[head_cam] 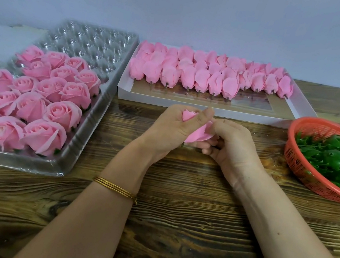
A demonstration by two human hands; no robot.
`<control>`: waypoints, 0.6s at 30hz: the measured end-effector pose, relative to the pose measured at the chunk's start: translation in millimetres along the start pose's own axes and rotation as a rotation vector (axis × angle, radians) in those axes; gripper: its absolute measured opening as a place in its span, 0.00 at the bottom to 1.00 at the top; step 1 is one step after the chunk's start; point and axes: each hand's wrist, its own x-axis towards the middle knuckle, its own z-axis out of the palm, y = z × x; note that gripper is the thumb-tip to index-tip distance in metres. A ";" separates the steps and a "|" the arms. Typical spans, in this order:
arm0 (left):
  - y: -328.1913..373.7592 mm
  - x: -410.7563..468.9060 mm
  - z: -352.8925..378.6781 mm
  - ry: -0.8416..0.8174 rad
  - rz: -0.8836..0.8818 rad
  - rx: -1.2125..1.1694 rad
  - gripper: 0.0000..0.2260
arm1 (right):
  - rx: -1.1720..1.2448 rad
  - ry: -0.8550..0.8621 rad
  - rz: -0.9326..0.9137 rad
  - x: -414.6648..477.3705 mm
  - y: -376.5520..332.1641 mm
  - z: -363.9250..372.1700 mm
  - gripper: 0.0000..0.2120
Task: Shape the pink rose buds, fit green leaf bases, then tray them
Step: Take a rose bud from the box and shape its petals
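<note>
Left hand [171, 129]: clamped round the bud [200, 134], thumb on top.
Right hand [232, 145]: pinching its petals.
Leaves [334, 161]: right of bud, right hand nearer.

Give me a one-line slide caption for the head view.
Left hand and right hand grip one pink rose bud, between clear tray of roses and red basket of leaf bases.

Your counter [172, 219] is rough-grained, dark-stained wood. The left tray [101, 49] is glossy clear plastic; the far box [213, 108] matt white card. Your rose buds [196, 74] look soft, matt; the right basket [294, 158] is red plastic mesh.
</note>
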 end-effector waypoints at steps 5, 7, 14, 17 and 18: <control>0.7 1.1 2.1 0.059 0.020 0.015 0.19 | 0.010 0.030 0.001 -3.3 -1.5 3.1 0.11; 1.3 0.6 0.9 0.085 0.017 0.024 0.17 | 0.033 0.012 -0.003 -4.8 -2.1 4.1 0.12; 4.6 1.7 2.3 0.193 -0.021 -0.104 0.19 | 0.125 -0.048 0.008 -6.0 -3.2 4.7 0.13; 7.4 1.5 3.0 0.209 -0.060 -0.176 0.15 | 0.137 -0.086 0.006 -5.7 -1.7 5.6 0.12; 7.4 1.5 2.4 0.214 -0.069 -0.193 0.15 | 0.148 -0.089 0.007 -6.0 -1.9 6.5 0.12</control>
